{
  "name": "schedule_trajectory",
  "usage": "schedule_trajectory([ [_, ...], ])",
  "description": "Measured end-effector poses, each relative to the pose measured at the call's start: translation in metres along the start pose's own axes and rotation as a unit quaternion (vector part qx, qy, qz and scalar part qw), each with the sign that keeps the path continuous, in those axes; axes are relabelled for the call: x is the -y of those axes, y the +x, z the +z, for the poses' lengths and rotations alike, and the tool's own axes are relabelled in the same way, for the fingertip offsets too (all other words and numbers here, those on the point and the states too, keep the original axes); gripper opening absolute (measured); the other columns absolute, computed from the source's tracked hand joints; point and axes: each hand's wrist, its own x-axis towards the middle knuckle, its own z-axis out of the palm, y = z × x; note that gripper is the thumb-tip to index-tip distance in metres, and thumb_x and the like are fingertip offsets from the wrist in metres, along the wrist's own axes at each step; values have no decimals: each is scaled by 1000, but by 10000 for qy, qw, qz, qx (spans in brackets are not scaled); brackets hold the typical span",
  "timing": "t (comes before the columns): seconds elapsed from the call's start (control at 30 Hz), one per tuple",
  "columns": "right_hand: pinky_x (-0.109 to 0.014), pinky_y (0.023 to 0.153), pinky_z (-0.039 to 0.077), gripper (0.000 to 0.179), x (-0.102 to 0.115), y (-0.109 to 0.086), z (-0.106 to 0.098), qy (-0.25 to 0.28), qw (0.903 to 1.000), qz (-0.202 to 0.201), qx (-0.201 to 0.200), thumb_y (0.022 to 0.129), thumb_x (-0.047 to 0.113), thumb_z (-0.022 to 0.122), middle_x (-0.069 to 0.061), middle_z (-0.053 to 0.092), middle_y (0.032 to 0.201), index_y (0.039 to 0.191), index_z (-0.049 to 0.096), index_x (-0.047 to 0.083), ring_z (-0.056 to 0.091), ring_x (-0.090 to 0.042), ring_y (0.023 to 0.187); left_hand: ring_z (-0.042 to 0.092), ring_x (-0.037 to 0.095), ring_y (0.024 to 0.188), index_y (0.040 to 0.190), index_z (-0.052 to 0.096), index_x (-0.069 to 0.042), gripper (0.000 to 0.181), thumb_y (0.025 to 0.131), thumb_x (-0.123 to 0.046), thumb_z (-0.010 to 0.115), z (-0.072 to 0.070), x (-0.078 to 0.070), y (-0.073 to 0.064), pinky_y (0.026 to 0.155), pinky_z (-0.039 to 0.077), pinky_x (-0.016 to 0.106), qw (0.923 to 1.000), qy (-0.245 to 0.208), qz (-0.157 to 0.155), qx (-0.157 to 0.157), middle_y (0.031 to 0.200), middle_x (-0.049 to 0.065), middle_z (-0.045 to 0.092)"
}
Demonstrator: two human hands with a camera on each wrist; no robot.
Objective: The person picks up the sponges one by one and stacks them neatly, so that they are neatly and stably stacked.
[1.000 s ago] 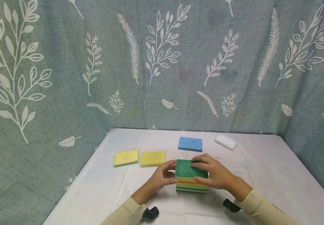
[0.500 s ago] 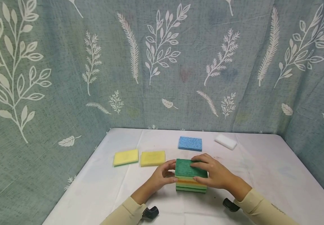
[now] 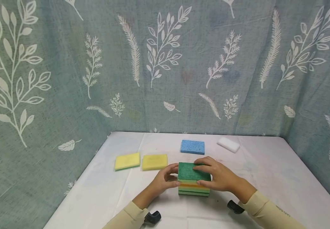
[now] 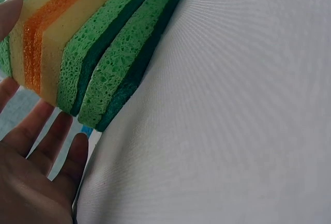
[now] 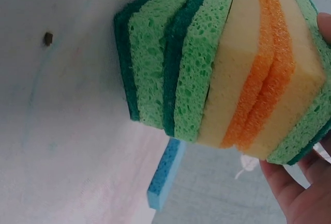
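Note:
In the head view, a stack of several sponges point(image 3: 189, 171) stands near the table's middle, a dark green scouring side on top. Layers of light green, cream and orange show in the left wrist view and in the right wrist view. My left hand point(image 3: 162, 179) holds the stack's left end, thumb at the front corner and fingers reaching toward the back. From the right, my right hand point(image 3: 222, 175) grips the upper part, with its thumb on the front face and fingers over the top and back edge. The layers look nearly flush.
Two yellow sponges, one farther left point(image 3: 127, 161) and one nearer the stack point(image 3: 154, 162), lie side by side. Behind the stack are a blue sponge point(image 3: 192, 147) and a white block point(image 3: 228, 144). A patterned curtain point(image 3: 165, 70) borders the white-covered table point(image 3: 96, 203).

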Motion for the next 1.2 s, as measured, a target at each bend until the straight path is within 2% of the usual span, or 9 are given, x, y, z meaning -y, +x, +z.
schedule_trajectory([
  [0.23,-43,92,48,49,-3,-3,-7,79,10000,59,0,88,45,70,0,51,135,127,65,16,49,-20,123,48,51,116,144,38,5,67,87,-4,71,1,2,-2,96,40,61,9999,-124,-75,-35,130,31,50],
  [0.53,-45,89,49,35,-14,-15,-18,113,9995,277,-119,93,31,66,0,57,128,125,65,16,53,-19,117,45,54,117,144,36,7,69,87,-6,73,1,0,-1,97,33,69,9999,-148,-71,-55,130,34,49],
  [0.6,-45,90,48,34,-18,-18,-21,111,9990,416,-146,94,29,65,0,57,128,125,65,16,53,-19,118,45,54,118,144,36,7,70,87,-6,73,1,1,0,97,33,69,9998,-148,-88,-45,130,34,48],
  [0.83,-49,94,46,31,-31,-23,-24,190,9949,981,-107,96,28,63,1,58,128,125,65,17,53,-21,120,45,52,118,147,35,4,72,87,-6,73,-7,30,0,97,35,66,9998,-155,-103,-41,132,31,48],
  [1.03,-52,95,45,36,-52,-27,-24,9,9873,1582,103,96,40,61,0,60,125,122,67,15,54,-26,119,51,39,119,147,38,-2,71,87,-16,74,-6,29,1,98,41,57,10000,-25,0,-59,132,23,52],
  [1.2,-53,95,44,38,-74,-30,-18,-183,9813,1894,283,93,38,65,-5,61,122,120,69,11,55,-30,117,50,39,119,147,39,-3,69,88,-14,74,-6,29,-1,98,42,54,9999,-139,-28,-43,133,24,51],
])
